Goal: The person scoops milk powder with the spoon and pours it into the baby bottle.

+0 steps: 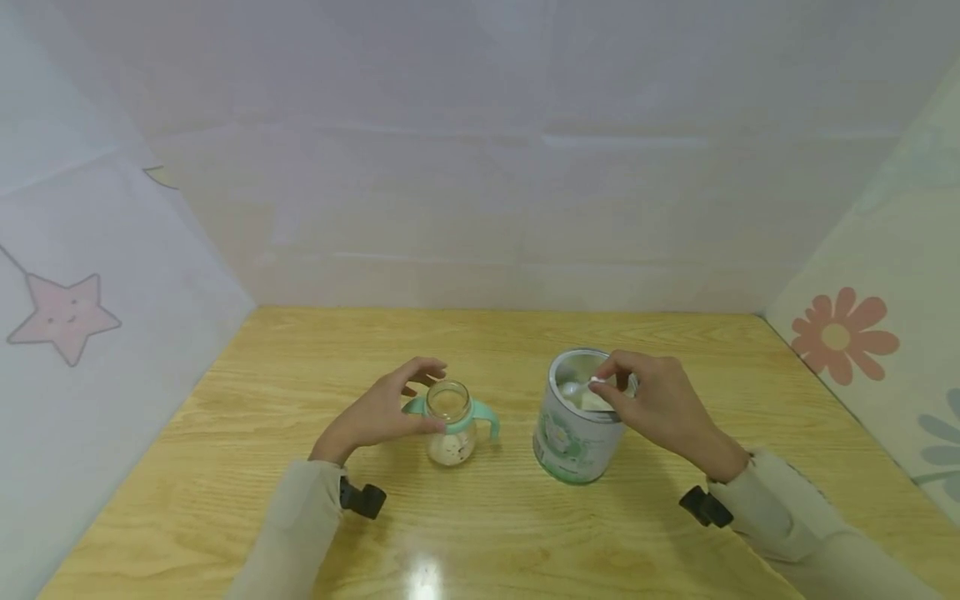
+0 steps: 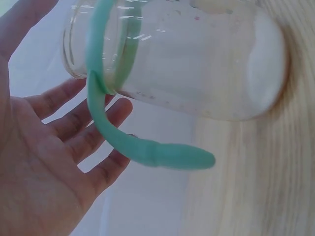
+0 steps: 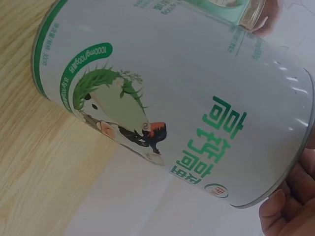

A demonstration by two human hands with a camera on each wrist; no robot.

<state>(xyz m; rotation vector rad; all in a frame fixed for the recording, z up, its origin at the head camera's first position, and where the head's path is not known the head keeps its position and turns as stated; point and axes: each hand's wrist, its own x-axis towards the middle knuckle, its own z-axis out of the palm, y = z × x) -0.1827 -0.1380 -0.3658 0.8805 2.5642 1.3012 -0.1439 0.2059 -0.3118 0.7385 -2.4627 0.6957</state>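
Bottle (image 1: 453, 447), round and clear with mint-green handles, stands upright on your wood-grained tabletop (image 1: 495, 533), white at its base. Your left fingers (image 2: 74, 120) curve loosely around it; your right fingers (image 1: 622, 362) pinch a small white scoop (image 1: 597, 381) inside the white-and-green cylindrical can (image 1: 573, 442).

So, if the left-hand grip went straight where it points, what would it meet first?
Probably the nearer green handle of the bottle; depth is unclear, so grip and handle may be touching.
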